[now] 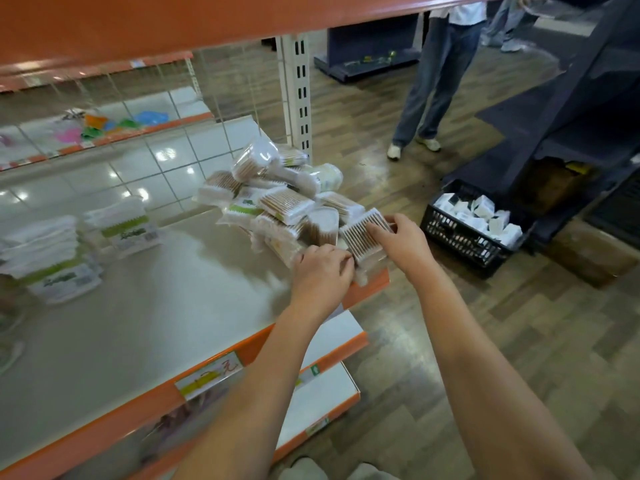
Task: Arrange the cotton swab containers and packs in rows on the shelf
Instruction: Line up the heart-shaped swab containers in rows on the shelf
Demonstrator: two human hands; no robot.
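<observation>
Now both hands grip one clear pack of wooden cotton swabs at the shelf's front right corner: the left hand curls on its near end, the right hand on its far side. Just behind, a loose heap of swab packs crowds that corner. Stacked packs with green labels stand blurred near the left edge. Below, a black crate of white boxes sits on the floor.

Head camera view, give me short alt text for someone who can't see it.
Two bare hands, left hand and right hand, grip a pack of cotton swabs at the near edge of a jumbled pile of swab packs on a store shelf. Neater stacks of packs stand further left.
</observation>
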